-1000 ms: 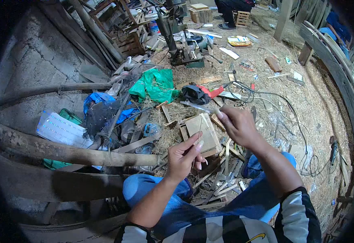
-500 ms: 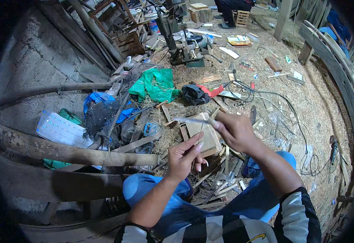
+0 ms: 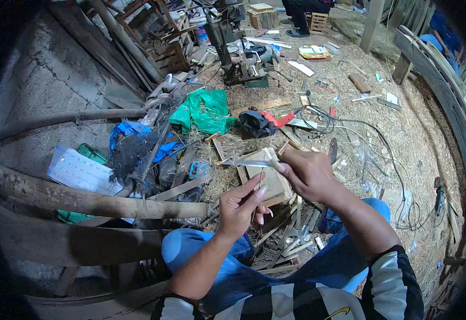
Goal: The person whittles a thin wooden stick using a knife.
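Note:
My right hand is closed around the handle of a knife, its pale blade pointing left. Below the blade, my left hand pinches a thin wooden strip between thumb and fingers, with the other fingers curled. The strip's upper end stands just under the blade; I cannot tell whether they touch. Beneath both hands sits a squarish wooden block, partly covered by the fingers. Scraps of wood lie between my knees.
To the left runs a thick bamboo pole. A green plastic bag and a black bundle lie ahead, near a metal machine. Black cable crosses the straw-covered floor. Other people sit at the back and far right.
The knife blade has dipped slightly, its tip now lower and further left. My right hand has shifted a little; my left hand with the wooden strip stays almost in place.

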`<state>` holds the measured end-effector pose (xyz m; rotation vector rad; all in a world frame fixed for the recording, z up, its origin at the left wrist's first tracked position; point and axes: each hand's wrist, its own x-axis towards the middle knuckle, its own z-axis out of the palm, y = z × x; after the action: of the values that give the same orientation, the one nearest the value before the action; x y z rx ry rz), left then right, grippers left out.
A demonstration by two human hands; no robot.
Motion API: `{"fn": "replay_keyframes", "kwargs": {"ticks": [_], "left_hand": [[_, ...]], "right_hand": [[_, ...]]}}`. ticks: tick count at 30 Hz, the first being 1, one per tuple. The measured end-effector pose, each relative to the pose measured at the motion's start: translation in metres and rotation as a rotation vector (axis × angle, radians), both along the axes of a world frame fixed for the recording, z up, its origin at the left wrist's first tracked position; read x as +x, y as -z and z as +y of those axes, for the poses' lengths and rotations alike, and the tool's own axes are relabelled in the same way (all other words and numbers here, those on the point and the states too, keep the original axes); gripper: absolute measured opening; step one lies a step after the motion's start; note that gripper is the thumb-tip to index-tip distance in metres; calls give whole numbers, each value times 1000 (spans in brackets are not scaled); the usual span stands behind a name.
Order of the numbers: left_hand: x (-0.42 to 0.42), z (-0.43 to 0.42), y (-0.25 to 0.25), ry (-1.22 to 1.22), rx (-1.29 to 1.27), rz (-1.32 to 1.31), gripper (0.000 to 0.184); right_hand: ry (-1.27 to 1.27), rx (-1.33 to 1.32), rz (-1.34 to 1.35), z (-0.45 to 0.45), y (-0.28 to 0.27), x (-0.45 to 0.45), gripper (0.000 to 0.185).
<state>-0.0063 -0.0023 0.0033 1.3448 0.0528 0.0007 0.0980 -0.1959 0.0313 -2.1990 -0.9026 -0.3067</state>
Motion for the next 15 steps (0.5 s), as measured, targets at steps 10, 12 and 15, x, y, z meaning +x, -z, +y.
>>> {"fn": "replay_keyframes", "kwargs": {"ticks": [10,12,15], "left_hand": [[0,1,6,16,-30,-38,35],[0,1,5,9,-19,-27,36],[-1,-1,5,38,50,58,38]], "right_hand": [[84,-7,145,-6,-1,13,32],[-21,147,365,-3,-2,4,29],[-132,460,633,9,8,-2,25]]}}
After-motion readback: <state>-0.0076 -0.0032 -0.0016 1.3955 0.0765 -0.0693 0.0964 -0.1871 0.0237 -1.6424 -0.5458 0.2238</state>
